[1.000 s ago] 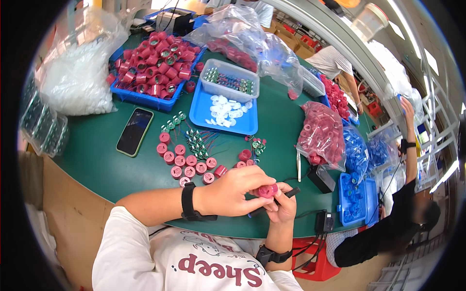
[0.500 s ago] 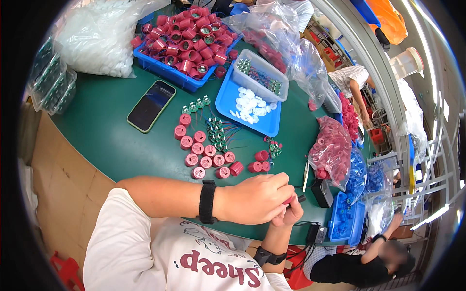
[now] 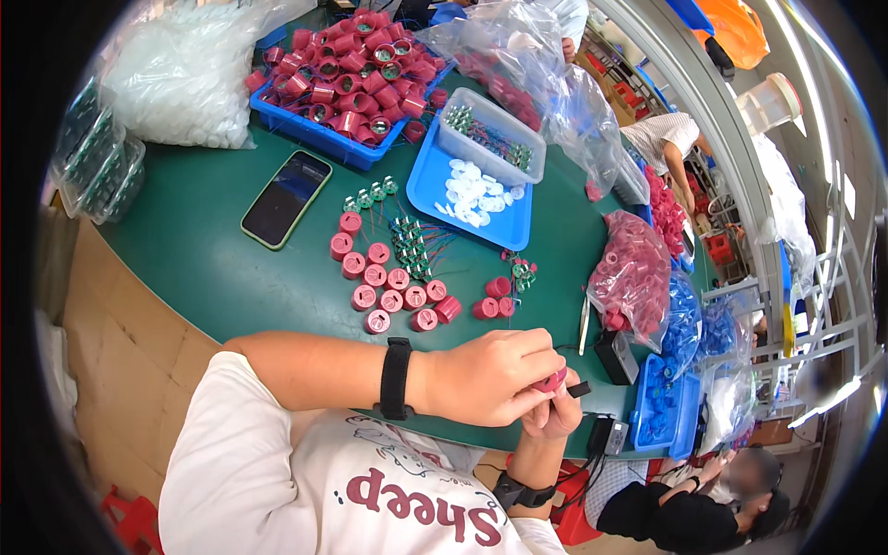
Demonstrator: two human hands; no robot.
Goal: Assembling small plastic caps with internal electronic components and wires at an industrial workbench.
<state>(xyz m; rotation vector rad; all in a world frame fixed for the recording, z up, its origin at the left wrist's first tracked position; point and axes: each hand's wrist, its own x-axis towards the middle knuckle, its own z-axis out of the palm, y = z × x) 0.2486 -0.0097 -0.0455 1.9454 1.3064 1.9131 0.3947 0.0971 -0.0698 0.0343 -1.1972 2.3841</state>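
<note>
My left hand (image 3: 495, 375) is closed around a small dark-red plastic cap (image 3: 551, 379), its fingers curled over it. Right beside it, my right hand (image 3: 553, 414) is closed against the cap's underside, and a short black piece (image 3: 579, 389) sticks out past its fingertips; its kind is hidden. On the green table (image 3: 231, 287), several red round caps (image 3: 391, 301) stand in a cluster. Small green circuit boards (image 3: 410, 248) with thin wires lie behind them. Nearer my hands are a few red caps (image 3: 486, 308) and more small boards (image 3: 523, 275).
A blue tray (image 3: 324, 139) is heaped with red caps. Another blue tray (image 3: 427, 190) bears white discs and a clear box of boards. A phone (image 3: 287, 199), tweezers (image 3: 584, 326), a bag of red parts (image 3: 632, 273) and a blue bin (image 3: 684, 416) surround the work area. Co-workers sit nearby.
Both hands have shifted slightly to the right and turned, so more of the red cap shows between the fingers. At lower right, a co-worker has lowered a raised arm.
</note>
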